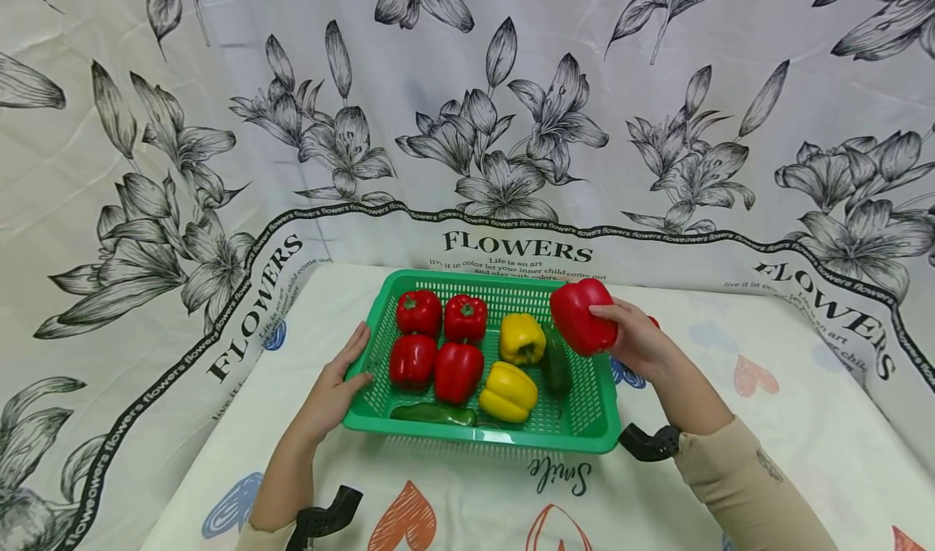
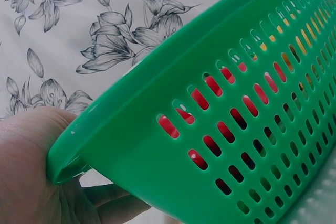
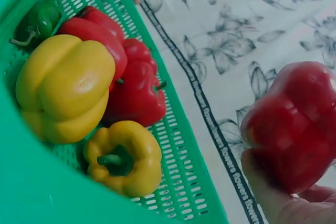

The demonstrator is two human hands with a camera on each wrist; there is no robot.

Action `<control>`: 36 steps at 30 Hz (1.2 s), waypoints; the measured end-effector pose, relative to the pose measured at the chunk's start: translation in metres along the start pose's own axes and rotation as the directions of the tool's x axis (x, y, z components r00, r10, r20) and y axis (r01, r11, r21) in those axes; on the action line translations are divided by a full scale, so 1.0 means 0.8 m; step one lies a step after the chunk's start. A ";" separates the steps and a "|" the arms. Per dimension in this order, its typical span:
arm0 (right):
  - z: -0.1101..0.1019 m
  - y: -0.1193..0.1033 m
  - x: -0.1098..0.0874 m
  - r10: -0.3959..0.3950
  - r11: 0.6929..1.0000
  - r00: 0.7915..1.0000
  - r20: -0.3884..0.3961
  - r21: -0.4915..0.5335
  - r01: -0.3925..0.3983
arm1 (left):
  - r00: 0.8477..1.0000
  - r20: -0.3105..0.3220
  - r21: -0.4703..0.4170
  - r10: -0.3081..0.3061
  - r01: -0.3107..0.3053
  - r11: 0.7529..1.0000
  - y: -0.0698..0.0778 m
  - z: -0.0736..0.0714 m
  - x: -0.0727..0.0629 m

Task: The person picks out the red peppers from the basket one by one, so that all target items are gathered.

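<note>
My right hand (image 1: 641,342) holds a red bell pepper (image 1: 583,316) above the right rim of a green plastic basket (image 1: 482,436). In the right wrist view the thumb and fingers grip this pepper from below. At the basket's left end, my left hand (image 1: 330,390) grips the rim; the left wrist view shows fingers (image 2: 113,203) underneath it. Inside the basket, several red bell peppers (image 1: 413,362) sit in two rows on the left. Two yellow bell peppers (image 1: 509,392) lie in the middle. One long green pepper (image 1: 433,414) rests along the near wall, and a dark green vegetable (image 1: 557,363) lies farther right.
The basket stands on a white tablecloth (image 1: 730,348) printed with hearts. Behind rises a white curtain (image 1: 453,40) with black flower drawings. Part of a red thing (image 1: 653,321) shows just behind my right hand. Each wrist carries a black camera mount (image 1: 326,518).
</note>
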State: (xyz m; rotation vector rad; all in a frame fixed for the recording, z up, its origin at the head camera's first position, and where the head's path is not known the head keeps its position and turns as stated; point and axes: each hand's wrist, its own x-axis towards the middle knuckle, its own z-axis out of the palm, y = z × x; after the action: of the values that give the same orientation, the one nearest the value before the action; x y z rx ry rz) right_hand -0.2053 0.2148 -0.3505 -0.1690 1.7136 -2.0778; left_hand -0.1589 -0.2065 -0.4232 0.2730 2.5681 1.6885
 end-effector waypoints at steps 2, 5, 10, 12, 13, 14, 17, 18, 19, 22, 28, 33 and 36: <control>-0.005 0.002 -0.002 -0.002 1.000 1.000 -0.001 0.003 0.002 | 1.000 0.000 -0.001 0.002 -0.002 1.000 0.001 0.000 -0.001; -0.013 0.005 -0.007 0.002 1.000 1.000 -0.012 -0.001 -0.002 | 1.000 0.003 -0.003 0.001 -0.001 1.000 0.002 0.000 -0.001; -0.026 0.008 -0.017 0.010 0.999 0.999 -0.045 0.044 -0.008 | 1.000 0.005 -0.004 0.007 -0.007 1.000 0.002 0.002 -0.001; -0.033 0.009 -0.020 0.015 0.995 0.998 -0.067 0.098 -0.008 | 1.000 0.005 -0.002 0.010 -0.010 1.000 0.002 0.003 -0.001; -0.036 0.009 -0.021 0.015 0.992 0.997 -0.074 0.127 -0.005 | 1.000 0.005 0.000 0.010 -0.010 1.000 0.002 0.003 -0.001; -0.039 0.009 -0.022 0.010 0.989 0.997 -0.079 0.151 0.002 | 1.000 0.005 0.001 0.011 -0.011 1.000 0.002 0.003 -0.001; -0.050 0.010 -0.025 -0.007 0.976 0.996 -0.088 0.217 0.026 | 1.000 0.003 0.004 0.010 -0.010 1.000 0.003 0.004 -0.001; -0.054 0.011 -0.026 -0.017 0.972 0.996 -0.089 0.231 0.038 | 1.000 0.004 0.005 0.009 -0.009 1.000 0.003 0.004 -0.001; -0.058 0.011 -0.026 -0.026 0.968 0.995 -0.093 0.248 0.048 | 1.000 0.003 0.005 0.009 -0.009 1.000 0.003 0.004 -0.001; -0.068 0.014 -0.029 -0.051 0.956 0.992 -0.115 0.280 0.082 | 1.000 0.006 0.003 0.005 -0.005 1.000 0.004 0.004 -0.001; -0.086 0.019 -0.032 -0.069 0.950 0.985 -0.161 0.292 0.114 | 1.000 0.003 0.004 0.005 -0.005 1.000 0.004 0.003 0.000; -0.099 0.025 -0.033 -0.058 0.939 0.974 -0.221 0.320 0.129 | 1.000 0.004 0.003 0.010 -0.010 1.000 0.003 0.003 0.001; -0.106 0.029 -0.034 -0.066 0.929 0.967 -0.244 0.339 0.149 | 1.000 0.004 0.005 0.010 -0.010 1.000 0.003 0.003 0.000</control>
State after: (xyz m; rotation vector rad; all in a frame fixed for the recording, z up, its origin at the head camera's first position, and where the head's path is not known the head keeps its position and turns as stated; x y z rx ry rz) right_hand -0.2060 0.2998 -0.3865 0.0943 1.4405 -2.5334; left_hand -0.1585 -0.2034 -0.4223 0.2898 2.5725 1.6838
